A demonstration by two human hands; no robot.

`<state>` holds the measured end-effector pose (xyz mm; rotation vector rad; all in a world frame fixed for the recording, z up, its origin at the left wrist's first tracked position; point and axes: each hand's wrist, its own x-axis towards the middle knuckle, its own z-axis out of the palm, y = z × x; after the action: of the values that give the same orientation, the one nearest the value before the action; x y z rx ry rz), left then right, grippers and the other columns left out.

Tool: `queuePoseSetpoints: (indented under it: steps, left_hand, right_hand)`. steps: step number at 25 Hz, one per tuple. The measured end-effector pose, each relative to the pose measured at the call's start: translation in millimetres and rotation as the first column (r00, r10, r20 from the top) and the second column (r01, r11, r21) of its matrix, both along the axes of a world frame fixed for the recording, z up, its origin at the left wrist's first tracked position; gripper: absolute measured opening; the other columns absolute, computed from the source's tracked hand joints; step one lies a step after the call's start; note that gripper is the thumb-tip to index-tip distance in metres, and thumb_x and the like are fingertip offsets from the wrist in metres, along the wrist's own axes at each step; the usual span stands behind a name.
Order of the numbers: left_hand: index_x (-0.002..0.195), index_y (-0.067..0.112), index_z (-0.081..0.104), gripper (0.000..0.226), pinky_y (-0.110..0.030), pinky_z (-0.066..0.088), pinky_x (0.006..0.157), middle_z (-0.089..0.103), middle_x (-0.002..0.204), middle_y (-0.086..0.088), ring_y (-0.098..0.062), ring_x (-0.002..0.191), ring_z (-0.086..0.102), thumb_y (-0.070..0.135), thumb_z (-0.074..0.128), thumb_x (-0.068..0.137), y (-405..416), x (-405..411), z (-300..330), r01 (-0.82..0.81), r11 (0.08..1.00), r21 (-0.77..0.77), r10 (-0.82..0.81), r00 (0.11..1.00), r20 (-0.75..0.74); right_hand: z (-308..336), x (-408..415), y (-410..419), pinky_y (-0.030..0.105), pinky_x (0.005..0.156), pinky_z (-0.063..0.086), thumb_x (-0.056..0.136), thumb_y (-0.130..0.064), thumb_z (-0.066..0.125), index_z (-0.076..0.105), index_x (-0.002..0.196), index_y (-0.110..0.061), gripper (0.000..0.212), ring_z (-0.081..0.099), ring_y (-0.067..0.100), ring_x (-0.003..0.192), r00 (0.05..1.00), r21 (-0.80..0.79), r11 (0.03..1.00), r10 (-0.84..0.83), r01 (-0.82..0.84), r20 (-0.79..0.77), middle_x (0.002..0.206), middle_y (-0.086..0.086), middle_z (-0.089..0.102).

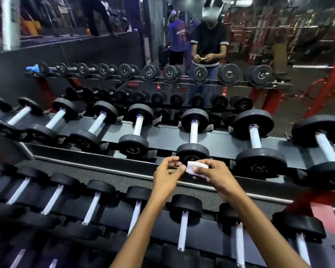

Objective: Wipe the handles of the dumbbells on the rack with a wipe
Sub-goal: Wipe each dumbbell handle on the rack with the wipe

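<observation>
Prep step: my left hand [167, 176] & right hand [214, 174] both pinch wipe [196, 167], handles untouched; next, w/ wipe unfolded, wrap nearest handle [193, 132] on rack [162, 130].

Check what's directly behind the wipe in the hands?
The wipe, pinched by left hand and right hand, covers the lower front of a dumbbell head; its handle shows above. The covered part is unseen.

dumbbell heads [192, 154]: matt black, look like rubber
handles [193, 132]: smooth, glossy metal
wipe [196, 168]: white, soft, paper-like
rack [162, 135]: dark painted metal
</observation>
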<state>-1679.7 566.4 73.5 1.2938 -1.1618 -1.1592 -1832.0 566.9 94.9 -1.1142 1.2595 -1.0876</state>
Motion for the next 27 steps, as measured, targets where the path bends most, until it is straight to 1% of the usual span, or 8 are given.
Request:
queuePoseSetpoints:
  steps: [2, 5, 11, 14, 16, 20, 24, 27]
  left_hand:
    - [0.109, 0.021, 0.058, 0.019, -0.023, 0.047, 0.088, 0.065, 0.108, 0.003, -0.016, 0.104, 0.062, 0.02, 0.065, 0.092, -25.3, 8.0, -2.2, -0.155, 0.986, -0.056, 0.16, 0.982, 0.097]
    - [0.133, 0.01, 0.048, 0.041, -0.027, 0.037, 0.102, 0.053, 0.135, -0.005, -0.019, 0.125, 0.049, 0.028, 0.056, 0.097, -82.0, 19.1, -6.4, -0.231, 0.966, -0.112, 0.254, 0.926, 0.278]
    - [0.152, 0.002, 0.02, 0.062, -0.039, 0.012, 0.12, 0.018, 0.159, -0.015, -0.025, 0.148, 0.012, 0.035, 0.04, 0.103, -204.6, 18.2, -37.0, 0.083, 0.994, -0.066, -0.016, 0.731, 0.683]
    - [0.152, 0.002, 0.018, 0.062, -0.036, 0.008, 0.121, 0.013, 0.161, -0.014, -0.023, 0.149, 0.007, 0.035, 0.036, 0.103, -249.3, 16.0, -58.6, 0.15, 0.985, -0.09, -0.021, 0.613, 0.79]
    - [0.153, 0.005, 0.017, 0.062, -0.037, 0.006, 0.121, 0.013, 0.161, -0.011, -0.022, 0.149, 0.007, 0.037, 0.035, 0.103, -270.6, 16.2, -74.0, 0.202, 0.973, -0.116, 0.007, 0.473, 0.881]
    - [0.155, 0.011, 0.007, 0.062, -0.038, -0.006, 0.121, -0.001, 0.163, -0.002, -0.017, 0.15, -0.006, 0.038, 0.027, 0.103, -286.6, 19.9, -98.1, 0.241, 0.957, -0.161, 0.087, 0.289, 0.953]
    - [0.155, 0.02, 0.01, 0.056, -0.04, -0.007, 0.121, 0.001, 0.162, 0.008, -0.012, 0.149, -0.008, 0.036, 0.025, 0.104, -293.8, 18.1, -101.0, 0.293, 0.944, -0.149, 0.06, 0.292, 0.954]
    - [0.155, 0.023, 0.009, 0.056, -0.037, -0.007, 0.121, 0.0, 0.162, 0.01, -0.01, 0.149, -0.01, 0.039, 0.02, 0.103, -294.9, 18.3, -101.8, 0.275, 0.95, -0.149, 0.059, 0.309, 0.949]
  right_hand:
    - [4.6, -9.0, -17.6, 0.016, 0.056, 0.047, 0.082, 0.005, 0.062, 0.067, 0.086, 0.0, 0.009, 0.063, 0.015, 0.064, 0.994, -0.032, 0.994, -0.103, 0.102, -0.044, 0.079, 0.014, 0.067]
    - [5.6, -21.8, -46.9, 0.018, 0.05, 0.051, 0.083, 0.01, 0.059, 0.063, 0.082, -0.006, 0.016, 0.063, 0.012, 0.055, 0.979, -0.041, 0.978, -0.206, 0.206, 0.006, 0.073, 0.01, 0.064]
    - [-16.8, -44.0, -107.0, 0.028, 0.072, 0.055, 0.085, 0.01, 0.055, 0.065, 0.08, -0.015, 0.028, 0.061, 0.02, 0.072, 0.912, 0.008, 0.913, -0.408, 0.409, -0.035, 0.089, 0.013, 0.065]
    - [-25.5, -44.2, -133.0, 0.022, 0.062, 0.058, 0.088, 0.013, 0.049, 0.061, 0.098, -0.005, 0.023, 0.063, 0.023, 0.072, 0.898, 0.041, 0.899, -0.438, 0.436, 0.048, 0.09, 0.012, 0.061]
    - [-30.1, -43.4, -148.7, 0.019, 0.057, 0.057, 0.088, 0.014, 0.048, 0.058, 0.103, 0.0, 0.023, 0.062, 0.021, 0.069, 0.895, 0.054, 0.897, -0.442, 0.439, 0.054, 0.086, 0.01, 0.059]
    - [-39.7, -47.6, -181.9, 0.019, 0.051, 0.054, 0.087, 0.014, 0.049, 0.06, 0.097, -0.001, 0.021, 0.058, 0.016, 0.062, 0.944, 0.155, 0.935, -0.299, 0.319, -0.14, 0.087, 0.014, 0.057]
    - [-52.7, -63.2, -210.2, 0.025, 0.056, 0.051, 0.085, 0.008, 0.054, 0.065, 0.084, -0.009, 0.02, 0.053, 0.011, 0.051, 0.924, 0.259, 0.96, 0.001, 0.107, -0.382, 0.065, 0.004, 0.057]
    - [-67.7, -49.7, -219.6, 0.019, 0.062, 0.04, 0.082, 0.004, 0.057, 0.069, 0.093, -0.005, 0.018, 0.049, 0.016, 0.069, 0.948, 0.343, 0.93, 0.218, -0.13, -0.231, 0.077, 0.007, 0.062]
